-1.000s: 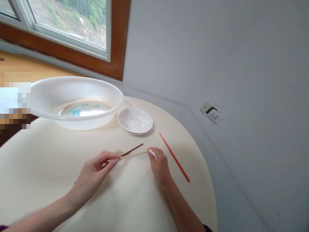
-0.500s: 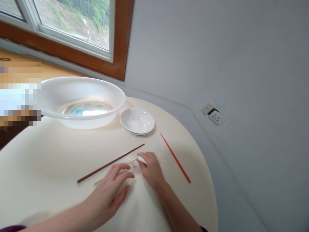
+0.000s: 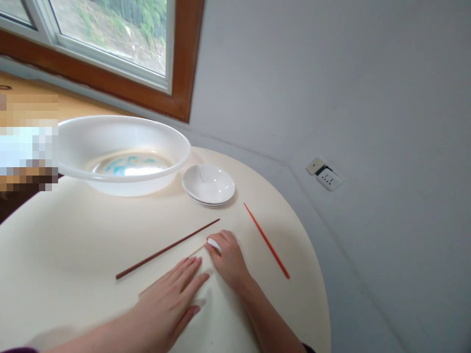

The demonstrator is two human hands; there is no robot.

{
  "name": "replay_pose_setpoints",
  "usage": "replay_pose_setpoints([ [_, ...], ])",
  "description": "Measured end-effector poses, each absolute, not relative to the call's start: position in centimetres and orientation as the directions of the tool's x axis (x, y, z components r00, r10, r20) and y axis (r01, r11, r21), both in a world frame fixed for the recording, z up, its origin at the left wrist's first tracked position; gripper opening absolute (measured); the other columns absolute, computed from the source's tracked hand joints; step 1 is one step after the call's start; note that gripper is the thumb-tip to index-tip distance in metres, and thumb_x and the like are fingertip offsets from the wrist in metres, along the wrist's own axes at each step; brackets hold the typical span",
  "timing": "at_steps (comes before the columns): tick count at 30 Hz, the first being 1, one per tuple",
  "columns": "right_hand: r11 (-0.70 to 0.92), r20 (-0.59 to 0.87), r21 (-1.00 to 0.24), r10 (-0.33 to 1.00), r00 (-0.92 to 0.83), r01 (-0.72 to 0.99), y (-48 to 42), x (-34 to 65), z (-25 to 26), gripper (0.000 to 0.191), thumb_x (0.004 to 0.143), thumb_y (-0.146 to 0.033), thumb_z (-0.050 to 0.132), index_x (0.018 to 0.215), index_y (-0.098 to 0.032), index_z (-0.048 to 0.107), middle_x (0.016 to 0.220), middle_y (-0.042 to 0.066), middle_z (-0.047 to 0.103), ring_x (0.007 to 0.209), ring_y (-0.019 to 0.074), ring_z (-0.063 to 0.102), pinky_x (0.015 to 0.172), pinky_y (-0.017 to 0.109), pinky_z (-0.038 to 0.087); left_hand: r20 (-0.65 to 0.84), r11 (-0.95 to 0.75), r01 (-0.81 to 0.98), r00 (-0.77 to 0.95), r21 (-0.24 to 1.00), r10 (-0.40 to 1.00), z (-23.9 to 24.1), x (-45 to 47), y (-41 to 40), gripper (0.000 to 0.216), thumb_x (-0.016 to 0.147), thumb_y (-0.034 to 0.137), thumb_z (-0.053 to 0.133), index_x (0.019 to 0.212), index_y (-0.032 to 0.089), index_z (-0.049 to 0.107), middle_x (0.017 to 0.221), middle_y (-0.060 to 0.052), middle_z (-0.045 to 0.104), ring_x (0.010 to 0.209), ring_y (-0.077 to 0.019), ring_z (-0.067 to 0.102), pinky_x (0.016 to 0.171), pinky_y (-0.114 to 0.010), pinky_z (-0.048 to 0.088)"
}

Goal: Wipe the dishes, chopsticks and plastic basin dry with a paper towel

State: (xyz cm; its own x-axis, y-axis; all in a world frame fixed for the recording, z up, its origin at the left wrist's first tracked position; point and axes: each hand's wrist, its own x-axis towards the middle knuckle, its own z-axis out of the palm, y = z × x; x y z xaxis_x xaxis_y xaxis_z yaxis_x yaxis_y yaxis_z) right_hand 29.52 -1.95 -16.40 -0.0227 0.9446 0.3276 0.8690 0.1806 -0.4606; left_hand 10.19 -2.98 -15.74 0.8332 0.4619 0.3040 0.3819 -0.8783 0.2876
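A thin pale wooden stick lies slantwise across the cream round table. My left hand rests nearly flat over its middle, palm down, fingers stretched out and slightly apart. At the stick's far end, my right hand pinches a small white object between thumb and fingers. Most of that object is hidden, so its kind is unclear; it meets or lies over the stick's tip. Beyond the left hand, a dark brown chopstick runs roughly parallel to the stick. A tapered red stick lies right of my right hand.
A large translucent white basin stands at the back left of the table. Stacked shallow white dishes sit beside it. The wall with a socket borders the right side. A window is behind.
My left hand has come down and flattened onto the pale stick, its fingers straighter. The stick's near end has shifted slightly toward me. My right hand keeps its pinch on the white object.
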Motion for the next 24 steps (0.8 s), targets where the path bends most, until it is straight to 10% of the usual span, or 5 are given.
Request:
replay_pose_setpoints([
  [7,0.134,0.385,-0.413,0.922,0.04,0.901,-1.6,31.3,-16.3,0.014,0.078,-0.013,0.058,0.09,-0.019,0.063,0.085,0.006,0.062,0.083,0.0198,0.054,0.078,0.031,0.044,0.343,-0.835,0.507,0.762,0.212,0.55,-16.8,10.1,-2.1,0.04,0.084,0.029,0.043,0.122,0.02,0.054,0.13,-0.017,0.052,0.118,-0.032,0.049,0.094,-0.047,0.044],
  [12,-0.199,0.417,-0.231,0.864,0.282,0.952,-1.8,35.6,-14.9,0.011,0.082,-0.017,0.05,0.084,-0.017,0.061,0.083,0.007,0.062,0.082,0.0199,0.055,0.075,0.029,0.042,0.411,-0.841,0.522,0.742,0.141,0.529,-17.3,10.0,-1.8,0.038,0.085,0.033,0.045,0.119,0.021,0.055,0.128,-0.017,0.053,0.117,-0.0332,0.05,0.093,-0.048,0.044],
  [17,-0.552,0.19,-0.075,0.81,0.556,0.83,-2.8,38.7,-13.2,0.023,0.083,-0.024,0.052,0.101,-0.013,0.06,0.1,0.013,0.062,0.094,0.0234,0.057,0.077,0.03,0.04,0.44,-0.849,0.506,0.734,0.154,0.518,-17.4,10.1,-1.9,0.038,0.086,0.034,0.043,0.121,0.022,0.053,0.131,-0.015,0.051,0.121,-0.032,0.046,0.096,-0.048,0.041],
  [24,-0.614,-0.059,-0.067,0.789,0.611,0.786,-2.8,38.7,-13.3,0.026,0.089,-0.03,0.044,0.102,-0.012,0.059,0.104,0.011,0.063,0.095,0.0222,0.059,0.072,0.028,0.04,0.446,-0.853,0.514,0.744,0.094,0.497,-17.4,10.0,-1.8,0.037,0.085,0.034,0.044,0.119,0.022,0.054,0.129,-0.017,0.052,0.119,-0.0331,0.048,0.094,-0.05,0.042],
])
